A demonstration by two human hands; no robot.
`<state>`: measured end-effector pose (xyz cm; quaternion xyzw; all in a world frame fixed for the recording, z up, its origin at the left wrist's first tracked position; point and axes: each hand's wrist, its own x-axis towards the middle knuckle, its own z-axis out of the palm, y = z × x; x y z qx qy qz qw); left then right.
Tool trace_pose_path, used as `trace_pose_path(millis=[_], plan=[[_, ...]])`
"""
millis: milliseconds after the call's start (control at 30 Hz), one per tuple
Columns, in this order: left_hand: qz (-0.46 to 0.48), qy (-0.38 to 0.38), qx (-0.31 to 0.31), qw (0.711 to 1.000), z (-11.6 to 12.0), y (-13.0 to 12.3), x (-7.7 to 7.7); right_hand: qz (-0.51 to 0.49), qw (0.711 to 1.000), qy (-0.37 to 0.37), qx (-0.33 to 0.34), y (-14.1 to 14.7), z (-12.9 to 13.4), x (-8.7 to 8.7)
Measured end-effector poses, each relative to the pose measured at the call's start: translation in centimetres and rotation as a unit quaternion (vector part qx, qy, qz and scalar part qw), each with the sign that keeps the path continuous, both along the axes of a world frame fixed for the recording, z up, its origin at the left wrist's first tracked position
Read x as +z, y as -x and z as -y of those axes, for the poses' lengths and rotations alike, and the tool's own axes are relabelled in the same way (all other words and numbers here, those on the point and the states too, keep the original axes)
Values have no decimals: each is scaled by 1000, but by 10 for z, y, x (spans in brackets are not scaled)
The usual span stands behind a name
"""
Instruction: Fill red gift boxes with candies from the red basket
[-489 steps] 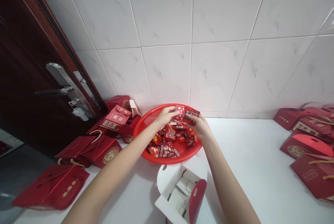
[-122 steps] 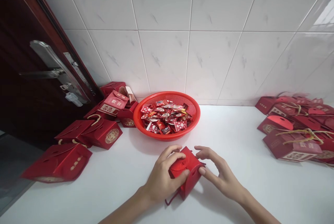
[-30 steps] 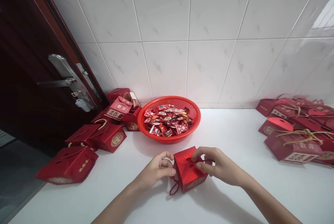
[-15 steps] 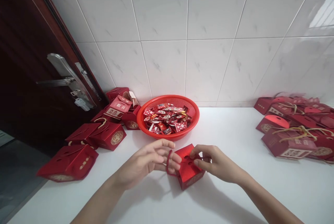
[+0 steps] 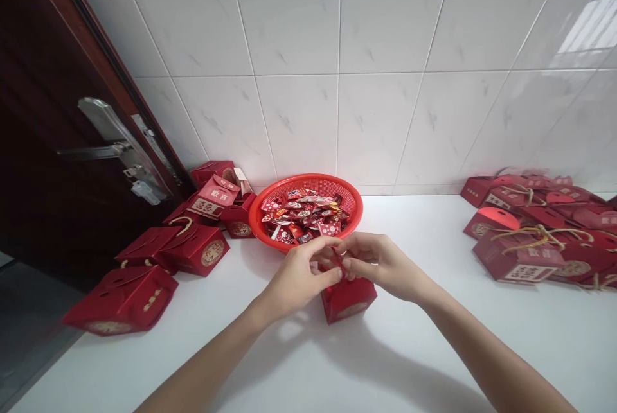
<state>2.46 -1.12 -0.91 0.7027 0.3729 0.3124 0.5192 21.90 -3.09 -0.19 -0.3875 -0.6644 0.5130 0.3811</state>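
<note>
A small red box [image 5: 349,300] stands on the white table, just in front of the basket. Above its top, a dark red cord [image 5: 340,261] shows between the two hands. The fingers of my left hand [image 5: 308,272] are pinched at the cord's left side. From the right, my right hand [image 5: 376,261] pinches the same cord with thumb and fingers. Both hands meet over the box and hide most of its top.
A red basket [image 5: 354,204] of wrapped sweets [image 5: 308,214] stands behind the hands. Red boxes [image 5: 128,297] line the left side by a dark door [image 5: 43,117]. More boxes with tan cords [image 5: 518,259] are grouped at the right, near the tiled wall [image 5: 380,124].
My left hand has moved right and up and closed on the cord, which hung loosely round its fingers before. My right hand has shifted slightly left and up, and the hands now meet.
</note>
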Motion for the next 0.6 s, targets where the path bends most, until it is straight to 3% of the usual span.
trace_pose_path(millis=[167, 300, 500, 600], plan=[[-53, -104, 26, 993, -2, -13, 6, -24, 999, -4, -23, 4, -7, 5], [-69, -133, 41, 988, -9, -17, 5, -83, 995, 27, -53, 6, -9, 7], [-68, -229, 99, 966, -12, -15, -12, -174, 975, 61, -124, 2, -8, 6], [-77, -283, 121, 948, -9, -15, -23, -198, 969, 74, -125, -2, -7, 4]])
